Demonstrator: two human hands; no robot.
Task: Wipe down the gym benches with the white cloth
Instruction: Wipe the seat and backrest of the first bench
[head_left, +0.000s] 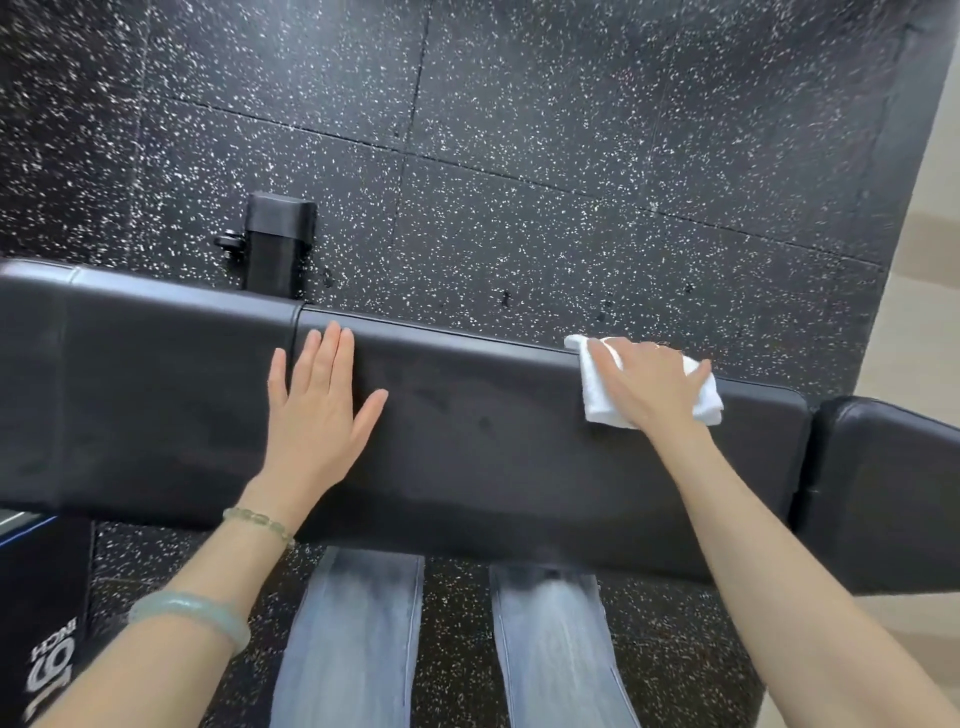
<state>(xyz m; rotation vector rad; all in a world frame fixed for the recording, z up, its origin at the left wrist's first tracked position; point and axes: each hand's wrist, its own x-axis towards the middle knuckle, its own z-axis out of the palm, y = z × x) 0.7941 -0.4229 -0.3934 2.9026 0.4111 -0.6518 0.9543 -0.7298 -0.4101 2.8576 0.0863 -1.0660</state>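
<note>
Pressing white cloth (602, 408) on bench (493, 447), right hand (649, 384) flat; left hand (317, 410) splayed; box (47, 587) lettering unclear.

A gym: padded black bench (493, 441) on speckled black rubber floor tiles (519, 130).

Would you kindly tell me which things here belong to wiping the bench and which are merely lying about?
Job: white cloth, pressed by the right hand; black bench pad; left hand resting flat on it.
Not in use: black frame post, black box with white lettering, speckled floor.
</note>
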